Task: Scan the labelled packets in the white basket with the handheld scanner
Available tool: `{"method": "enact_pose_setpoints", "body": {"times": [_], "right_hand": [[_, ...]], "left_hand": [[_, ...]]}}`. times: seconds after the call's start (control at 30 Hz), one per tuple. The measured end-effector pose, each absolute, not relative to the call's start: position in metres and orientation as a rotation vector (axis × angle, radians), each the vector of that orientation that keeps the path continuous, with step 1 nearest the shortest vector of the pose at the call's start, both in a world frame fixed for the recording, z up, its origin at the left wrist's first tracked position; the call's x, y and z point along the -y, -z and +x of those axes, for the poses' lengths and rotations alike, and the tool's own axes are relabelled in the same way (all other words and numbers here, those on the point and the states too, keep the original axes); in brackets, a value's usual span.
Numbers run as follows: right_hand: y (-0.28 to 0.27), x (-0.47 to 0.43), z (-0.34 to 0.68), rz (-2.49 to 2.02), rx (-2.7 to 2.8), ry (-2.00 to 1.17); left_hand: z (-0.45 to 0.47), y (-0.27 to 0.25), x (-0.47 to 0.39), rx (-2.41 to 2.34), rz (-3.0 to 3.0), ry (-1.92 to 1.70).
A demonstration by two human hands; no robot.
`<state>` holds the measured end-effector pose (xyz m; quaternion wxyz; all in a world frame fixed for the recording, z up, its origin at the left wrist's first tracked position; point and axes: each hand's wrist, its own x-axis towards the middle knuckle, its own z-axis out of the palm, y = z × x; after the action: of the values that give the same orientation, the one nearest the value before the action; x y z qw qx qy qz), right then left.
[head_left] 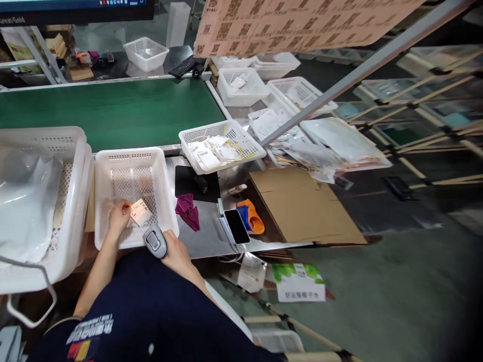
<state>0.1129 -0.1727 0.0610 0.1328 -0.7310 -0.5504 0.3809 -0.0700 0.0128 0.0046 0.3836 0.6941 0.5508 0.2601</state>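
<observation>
Left hand [118, 217] pinches a label [140, 212] in the basket [132, 157], face up toward the scanner [154, 241] gripped by the right hand [177, 254].

Left hand [118, 216] holds label [140, 212] in basket [166, 201]; right hand [177, 254] grips scanner [154, 241].

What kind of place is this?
Probably a packing or sorting station in a warehouse: a green conveyor belt, white baskets of barcode labels, and a handheld scanner in the right hand.
</observation>
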Motion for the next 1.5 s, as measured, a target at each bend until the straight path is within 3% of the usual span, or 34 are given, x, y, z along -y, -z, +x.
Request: {"method": "enact_pose_setpoints", "body": {"times": [1.5], "right_hand": [[-0.037,0.168,0.110,-2.080,1.538,-1.213]], "left_hand": [[-0.071,0.004,-0.005,-1.486,1.785,-0.637]]}}
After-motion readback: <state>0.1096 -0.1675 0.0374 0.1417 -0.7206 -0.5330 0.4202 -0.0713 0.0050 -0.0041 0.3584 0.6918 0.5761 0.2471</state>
